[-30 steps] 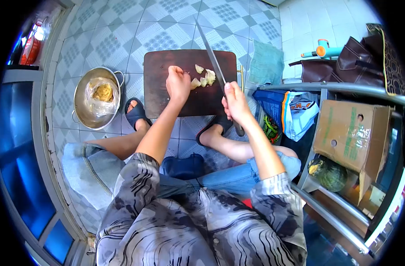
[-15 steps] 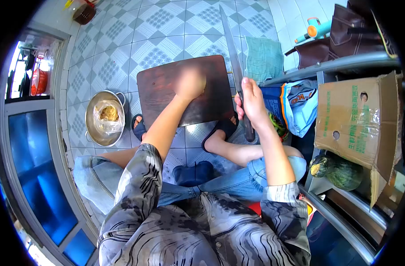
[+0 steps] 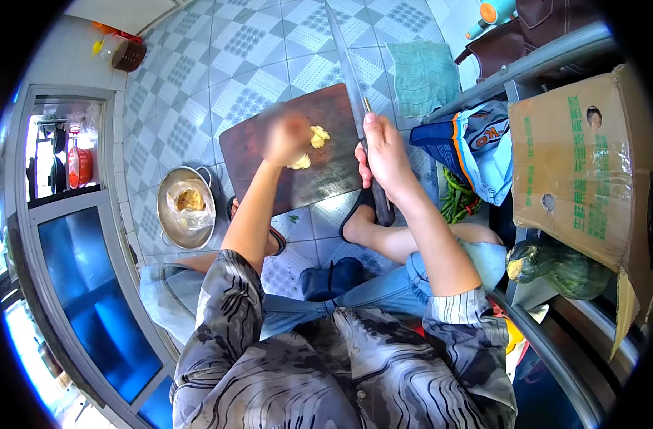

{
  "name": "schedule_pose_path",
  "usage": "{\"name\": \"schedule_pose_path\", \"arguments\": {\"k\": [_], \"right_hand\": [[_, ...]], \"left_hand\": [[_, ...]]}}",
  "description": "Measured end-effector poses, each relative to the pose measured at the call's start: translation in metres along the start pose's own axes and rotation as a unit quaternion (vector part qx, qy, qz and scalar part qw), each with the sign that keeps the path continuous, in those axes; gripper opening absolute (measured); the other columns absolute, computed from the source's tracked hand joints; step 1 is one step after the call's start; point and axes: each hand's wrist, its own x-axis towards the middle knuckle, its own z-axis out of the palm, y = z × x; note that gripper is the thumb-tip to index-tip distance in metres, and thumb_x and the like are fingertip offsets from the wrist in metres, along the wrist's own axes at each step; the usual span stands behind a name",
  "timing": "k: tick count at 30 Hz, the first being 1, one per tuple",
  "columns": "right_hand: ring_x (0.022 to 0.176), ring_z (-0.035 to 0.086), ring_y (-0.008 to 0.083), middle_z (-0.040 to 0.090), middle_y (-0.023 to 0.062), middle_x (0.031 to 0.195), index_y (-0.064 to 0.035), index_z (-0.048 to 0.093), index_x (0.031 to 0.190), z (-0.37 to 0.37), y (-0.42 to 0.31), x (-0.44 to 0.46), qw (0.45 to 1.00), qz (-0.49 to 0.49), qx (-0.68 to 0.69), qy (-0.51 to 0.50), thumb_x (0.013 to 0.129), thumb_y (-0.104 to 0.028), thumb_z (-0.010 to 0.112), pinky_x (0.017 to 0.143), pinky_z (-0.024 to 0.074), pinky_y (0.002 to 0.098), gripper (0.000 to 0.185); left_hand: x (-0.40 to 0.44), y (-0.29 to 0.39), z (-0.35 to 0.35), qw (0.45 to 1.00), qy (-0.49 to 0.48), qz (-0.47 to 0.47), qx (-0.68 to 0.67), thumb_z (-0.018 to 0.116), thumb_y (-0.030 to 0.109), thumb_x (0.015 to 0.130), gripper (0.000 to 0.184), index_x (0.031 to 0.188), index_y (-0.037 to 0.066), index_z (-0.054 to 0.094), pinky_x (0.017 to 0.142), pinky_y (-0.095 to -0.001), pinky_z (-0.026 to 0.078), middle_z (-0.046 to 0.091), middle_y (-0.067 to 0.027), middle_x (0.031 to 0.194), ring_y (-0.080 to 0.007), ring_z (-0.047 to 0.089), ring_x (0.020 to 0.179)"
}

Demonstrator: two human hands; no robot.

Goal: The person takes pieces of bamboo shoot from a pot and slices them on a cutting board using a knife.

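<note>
The left hand (image 3: 285, 136) is over the board (image 3: 333, 175), near the middle of the frame. It is blurred, so I cannot tell whether its grip is apart or together, or whether it touches the board. Pale yellow pieces (image 3: 319, 136) lie on the board just beside this hand, some to its right and some below its wrist.

The right hand (image 3: 387, 154) is right of the board, its grip clamped around the dark handle of the knife (image 3: 349, 68). The blade slants up along the board's right edge to the top of the frame, and the handle's end juts out below the hand.

The board sits tilted in the view above the patterned floor (image 3: 255, 43). To its lower left, well apart from the hands, a metal pot (image 3: 170, 230) holds a clear bag (image 3: 203, 220) with yellowish food in it. A dark blue object (image 3: 331, 279) is between the person's legs, below the board.

At the upper right a green cloth (image 3: 423, 77) lies on the floor. Below it are a blue sack (image 3: 483, 161) and some greens (image 3: 458, 200). At the right of the frame a cardboard box (image 3: 573, 164) stands above a dark green squash (image 3: 566, 270). A bottle (image 3: 126, 53) shows at the upper left.
</note>
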Motion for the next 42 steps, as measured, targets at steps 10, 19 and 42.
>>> {"name": "schedule_pose_path", "arguments": {"k": [10,19,42], "right_hand": [[0.034,0.042,0.0101,0.044,0.0027,0.054,-0.0051,0.039,0.088,0.000,0.003,0.002,1.000,-0.004,-0.011,0.007,0.099,-0.041,0.033,0.029,0.0362,0.0261,0.038],[0.033,0.040,0.0094,0.045,0.0027,0.055,-0.0061,0.039,0.089,-0.001,0.002,0.002,1.000,-0.010,-0.023,0.008,0.099,-0.041,0.033,0.029,0.0353,0.0253,0.037],[0.033,0.042,0.0102,0.045,0.0026,0.056,-0.0065,0.041,0.093,0.033,0.021,0.003,0.995,0.041,-0.089,0.002,0.098,-0.043,0.033,0.028,0.0366,0.0259,0.038]], "left_hand": [[0.004,0.052,0.017,0.971,-0.019,0.093,0.217,0.065,0.004,0.066,0.011,0.075,0.003,0.059,0.055,-0.0395,0.042,0.057,-0.0112,0.069,-0.0280,0.052,0.059],[0.002,0.042,0.023,0.975,-0.067,0.093,0.191,0.065,0.004,0.069,0.005,0.071,0.003,0.060,0.054,-0.0370,0.042,0.056,-0.0107,0.067,-0.0230,0.054,0.059],[-0.189,-0.102,-0.145,0.474,0.531,-0.278,-0.645,0.069,0.009,0.080,0.013,0.089,0.006,0.059,0.058,-0.0264,0.053,0.060,-0.0050,0.080,-0.0163,0.057,0.069]]}}
